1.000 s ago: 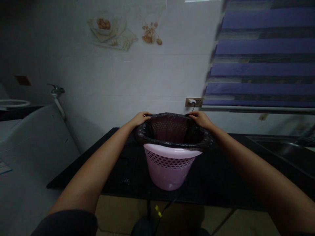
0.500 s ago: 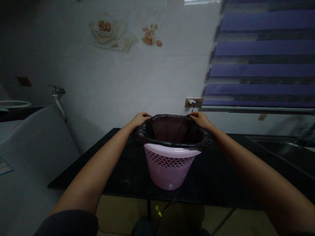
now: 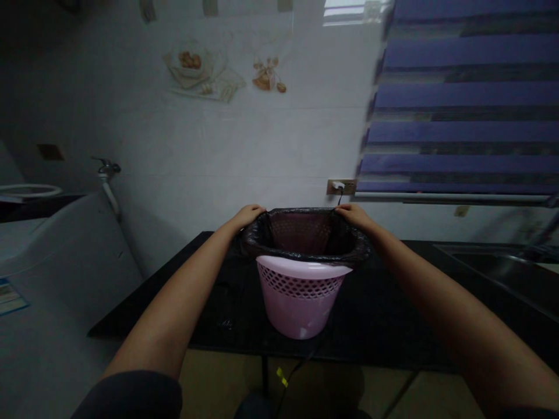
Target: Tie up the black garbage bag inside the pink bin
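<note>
Fingers [image 3: 261, 209] of the left hand [image 3: 248, 216] pinch the far left edge of a thin, glossy black plastic bag [image 3: 301, 235]; the right hand [image 3: 354, 216] grips the same far edge on the right, its fingertips closed on the film. The bag lines a round, tapering pink plastic basket [image 3: 301, 311] and is folded outward over its rim, with a near stretch of smooth pink lip showing beneath. Below that lip runs a lattice band of holes. The basket stands upright near the front edge of a flat black tabletop [image 3: 375, 331], between the two bare forearms. Behind it, a small white plug [image 3: 338, 185] sits in a brownish wall socket [image 3: 348, 187]. A rectangular stainless-steel sink [image 3: 506, 267] lies to the right, beneath a purple-and-grey striped blind [image 3: 458, 99]. At the left stands a pale, box-shaped appliance [image 3: 74, 273], near a silvery metal tap [image 3: 107, 167].
</note>
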A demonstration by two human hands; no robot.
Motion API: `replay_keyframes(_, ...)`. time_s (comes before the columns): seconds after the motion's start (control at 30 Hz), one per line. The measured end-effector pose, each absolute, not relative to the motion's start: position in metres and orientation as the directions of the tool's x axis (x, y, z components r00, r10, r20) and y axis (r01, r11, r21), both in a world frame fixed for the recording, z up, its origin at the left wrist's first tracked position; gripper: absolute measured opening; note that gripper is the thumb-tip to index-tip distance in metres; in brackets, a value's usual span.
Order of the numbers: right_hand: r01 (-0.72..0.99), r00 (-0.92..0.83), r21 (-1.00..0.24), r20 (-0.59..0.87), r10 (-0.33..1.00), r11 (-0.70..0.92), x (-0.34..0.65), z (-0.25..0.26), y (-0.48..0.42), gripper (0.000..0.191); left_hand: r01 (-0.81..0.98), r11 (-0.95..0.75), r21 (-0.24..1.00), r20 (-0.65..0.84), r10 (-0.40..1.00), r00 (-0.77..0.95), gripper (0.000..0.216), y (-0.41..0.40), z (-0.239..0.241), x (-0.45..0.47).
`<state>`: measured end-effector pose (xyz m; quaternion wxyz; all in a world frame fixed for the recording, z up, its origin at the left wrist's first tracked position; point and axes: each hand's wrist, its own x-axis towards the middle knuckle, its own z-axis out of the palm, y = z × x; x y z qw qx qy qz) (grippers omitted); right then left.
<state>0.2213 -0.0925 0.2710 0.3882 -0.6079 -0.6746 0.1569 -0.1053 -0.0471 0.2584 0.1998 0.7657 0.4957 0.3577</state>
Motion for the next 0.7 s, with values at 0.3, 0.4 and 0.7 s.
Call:
replay_keyframes(0.3, 0.468, 0.116, -0.876, 0.191, 0.975, 0.116, 0.226, 0.27, -0.109, 0.027, 0.386, -0.215, 0.897, 0.161, 0.973, 0.168, 0.051, -0.054, 0.256, -0.111)
replay_keyframes(0.4, 0.458, 0.112, -0.88, 0.199, 0.973, 0.127, 0.226, 0.27, -0.115, 0.028, 0.282, -0.119, 0.952, 0.064, 0.978, 0.196, 0.05, -0.054, 0.252, -0.116)
replay_keyframes(0.7, 0.39, 0.067, -0.906, 0.209, 0.976, 0.168, 0.228, 0.259, -0.125, 0.023, 0.184, -0.04, 0.982, -0.005, 0.971, 0.24, 0.047, -0.062, 0.237, -0.125)
